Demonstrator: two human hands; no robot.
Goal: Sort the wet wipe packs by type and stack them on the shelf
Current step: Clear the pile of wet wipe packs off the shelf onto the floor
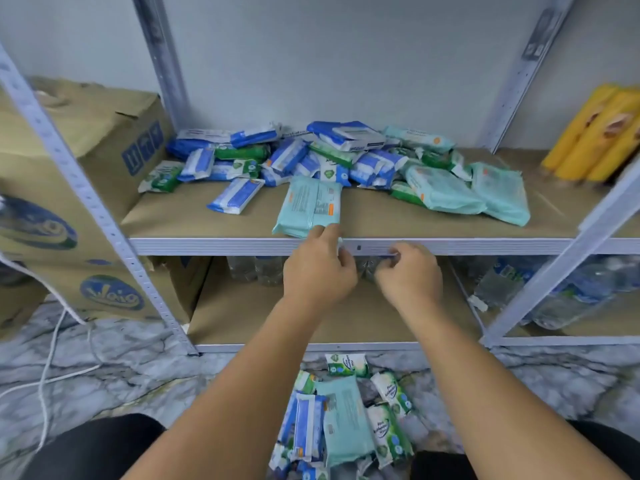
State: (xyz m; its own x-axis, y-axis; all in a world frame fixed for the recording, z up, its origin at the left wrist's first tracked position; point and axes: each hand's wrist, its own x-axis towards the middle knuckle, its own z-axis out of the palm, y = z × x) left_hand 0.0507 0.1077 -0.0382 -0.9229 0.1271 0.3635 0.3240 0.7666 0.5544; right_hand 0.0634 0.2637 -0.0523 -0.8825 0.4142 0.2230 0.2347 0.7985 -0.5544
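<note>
At the far left we see one cardboard box (86, 140) with blue print, and one white cable (52, 358) trailing over the marble floor. Next comes the shelf (207, 220), its brown board carrying a loose pile of wet wipe packs (311, 150) in blue, green and pale teal, too tangled for us to count. One blue pack (235, 195) lies apart in front of the pile.

Near the middle, one teal pack (310, 206) lies flat with its near edge overhanging the shelf's front rail. Our left hand (318, 268) is at that edge, its grip pinching the pack's near corner between thumb and fingers. Just beside it, our right hand (410, 275) curls its fingers at the rail. The blur keeps us from telling whether its grip holds anything.

Below, between our forearms, a floor heap (346, 417) shows one large teal pack, at least two blue and four green-and-white.

Further right on the shelf lie two more teal packs (443, 188) side by side, then three yellow packets (595, 140) leaning at the end. Clear bottles (571, 292) fill the lower level.
</note>
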